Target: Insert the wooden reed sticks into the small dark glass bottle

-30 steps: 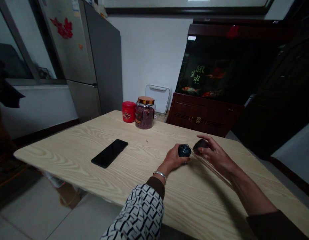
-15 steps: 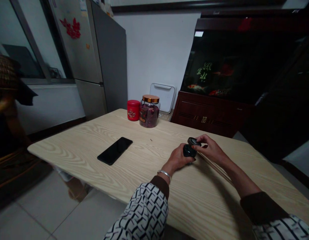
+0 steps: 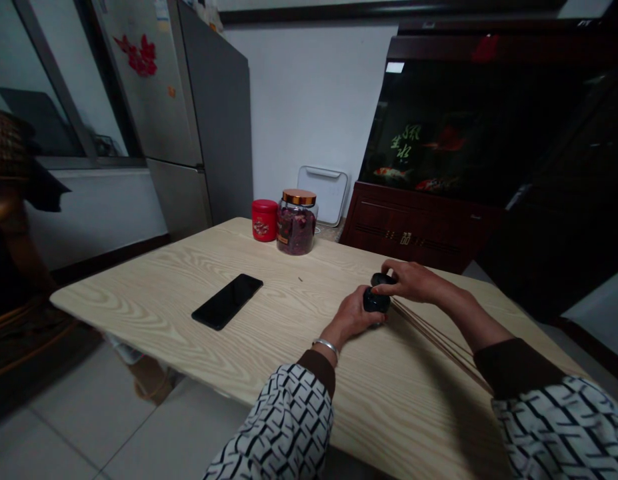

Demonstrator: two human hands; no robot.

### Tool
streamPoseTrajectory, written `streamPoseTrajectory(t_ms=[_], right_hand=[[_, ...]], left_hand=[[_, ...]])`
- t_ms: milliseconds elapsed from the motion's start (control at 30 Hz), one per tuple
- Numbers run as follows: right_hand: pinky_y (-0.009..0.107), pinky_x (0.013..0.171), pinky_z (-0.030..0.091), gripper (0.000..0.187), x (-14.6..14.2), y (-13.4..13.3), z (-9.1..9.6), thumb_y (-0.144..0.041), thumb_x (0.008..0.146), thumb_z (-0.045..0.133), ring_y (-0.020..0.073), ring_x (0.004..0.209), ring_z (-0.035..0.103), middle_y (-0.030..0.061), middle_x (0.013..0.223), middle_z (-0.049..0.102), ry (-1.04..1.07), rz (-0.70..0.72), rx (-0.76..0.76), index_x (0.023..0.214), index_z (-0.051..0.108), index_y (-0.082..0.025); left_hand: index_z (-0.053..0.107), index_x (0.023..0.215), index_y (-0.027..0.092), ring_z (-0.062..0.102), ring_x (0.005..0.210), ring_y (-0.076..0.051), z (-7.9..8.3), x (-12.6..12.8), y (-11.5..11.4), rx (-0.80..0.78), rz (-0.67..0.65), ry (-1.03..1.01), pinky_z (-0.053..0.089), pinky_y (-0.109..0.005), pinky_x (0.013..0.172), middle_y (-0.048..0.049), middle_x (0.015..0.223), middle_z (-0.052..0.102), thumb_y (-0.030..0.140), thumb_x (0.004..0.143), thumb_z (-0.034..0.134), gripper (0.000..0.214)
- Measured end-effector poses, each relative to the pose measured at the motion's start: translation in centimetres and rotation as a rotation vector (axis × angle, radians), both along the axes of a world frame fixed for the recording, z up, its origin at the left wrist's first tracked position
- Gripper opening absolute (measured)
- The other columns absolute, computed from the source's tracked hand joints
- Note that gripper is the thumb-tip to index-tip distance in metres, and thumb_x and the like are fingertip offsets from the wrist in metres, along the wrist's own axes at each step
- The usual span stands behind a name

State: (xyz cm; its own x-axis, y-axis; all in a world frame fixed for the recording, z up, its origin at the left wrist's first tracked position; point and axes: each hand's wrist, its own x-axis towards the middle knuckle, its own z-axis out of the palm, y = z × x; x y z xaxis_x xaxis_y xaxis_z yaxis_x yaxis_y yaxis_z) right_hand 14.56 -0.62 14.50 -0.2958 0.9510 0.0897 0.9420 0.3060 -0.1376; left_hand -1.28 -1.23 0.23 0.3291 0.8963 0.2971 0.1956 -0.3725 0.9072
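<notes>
A small dark round jar [image 3: 377, 302] stands on the light wooden table [image 3: 189, 280]. My left hand [image 3: 353, 316] is wrapped round its body. A dark lid [image 3: 383, 279] sits on top of the jar, and my right hand [image 3: 411, 281] grips it with fingers closed over it. A bundle of thin sticks [image 3: 439, 340] lies on the table beside the jar, running toward the near right under my right forearm.
A black phone [image 3: 227, 301] lies flat left of my hands. At the table's far edge stand a red tin [image 3: 265, 220] and a glass jar with a copper lid [image 3: 297, 222]. A fridge [image 3: 189, 120] and a fish tank on a cabinet [image 3: 439, 167] stand behind.
My right hand brought the lid from beside the jar onto its top. My left hand kept hold of the jar.
</notes>
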Motion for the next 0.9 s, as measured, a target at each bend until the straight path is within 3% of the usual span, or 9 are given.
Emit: streamPoseTrajectory(t_ms=[167,267,400,533,667,767,900], right_hand=[[0.033,0.073,0.047,0.037,0.4,-0.1,0.3,-0.039,0.072,0.072,0.025,0.082,0.066,0.0069,0.092,0.073,0.052,0.115,-0.044,0.105,0.067,-0.023],[0.033,0.081,0.048,0.045,0.9,-0.1,0.5,-0.029,0.07,0.071,0.0243,0.092,0.066,0.005,0.105,0.072,0.11,0.204,-0.105,0.114,0.065,-0.025],[0.032,0.085,0.049,0.053,0.4,-0.3,1.2,-0.026,0.068,0.072,0.0241,0.097,0.067,0.0055,0.113,0.071,0.031,0.206,-0.119,0.12,0.063,-0.024],[0.036,0.08,0.049,0.052,-1.3,-0.6,1.8,-0.05,0.078,0.068,0.0295,0.097,0.068,0.0145,0.108,0.072,-0.213,0.091,-0.105,0.118,0.063,-0.017],[0.046,0.082,0.05,0.074,-2.1,-0.9,1.2,-0.076,0.087,0.04,0.0391,0.103,0.068,0.024,0.107,0.072,-0.371,-0.083,-0.025,0.111,0.067,-0.011],[0.049,0.093,0.048,0.084,-1.2,-1.0,0.6,-0.079,0.088,0.031,0.0391,0.114,0.064,0.0237,0.124,0.068,-0.256,-0.114,-0.032,0.131,0.059,-0.012],[0.037,0.102,0.046,0.079,0.4,-1.4,0.7,-0.067,0.092,0.042,0.0273,0.125,0.06,0.0142,0.148,0.054,0.064,0.141,-0.138,0.155,0.033,-0.02]], left_hand=[[0.057,0.125,0.02,0.063,0.096,-0.024,0.1,0.0,0.1,-0.003,-0.016,-0.009,0.048,-0.031,0.083,-0.0068,0.108,0.069,0.035,0.065,0.083,0.067],[0.058,0.125,0.019,0.063,0.097,-0.025,0.3,-0.1,0.1,-0.018,-0.016,-0.004,0.049,-0.032,0.083,-0.0077,0.109,0.069,0.035,0.064,0.083,0.068],[0.057,0.126,0.019,0.063,0.097,-0.024,0.1,-0.1,0.2,-0.009,-0.024,-0.017,0.049,-0.031,0.084,-0.007,0.11,0.069,0.035,0.064,0.083,0.069],[0.057,0.126,0.019,0.063,0.097,-0.024,-0.2,0.0,0.4,-0.006,-0.024,-0.015,0.049,-0.032,0.085,-0.0065,0.109,0.069,0.035,0.064,0.083,0.069],[0.056,0.129,0.018,0.063,0.101,-0.025,-0.1,0.1,0.4,-0.036,-0.031,-0.045,0.049,-0.034,0.089,-0.009,0.113,0.068,0.031,0.064,0.084,0.073],[0.057,0.128,0.017,0.063,0.101,-0.025,0.2,0.0,0.2,-0.034,-0.037,-0.038,0.05,-0.034,0.087,-0.0092,0.112,0.069,0.034,0.065,0.083,0.07],[0.058,0.124,0.018,0.063,0.097,-0.024,0.3,-0.1,0.1,-0.012,-0.025,-0.019,0.049,-0.033,0.085,-0.0075,0.107,0.069,0.034,0.064,0.084,0.066]])
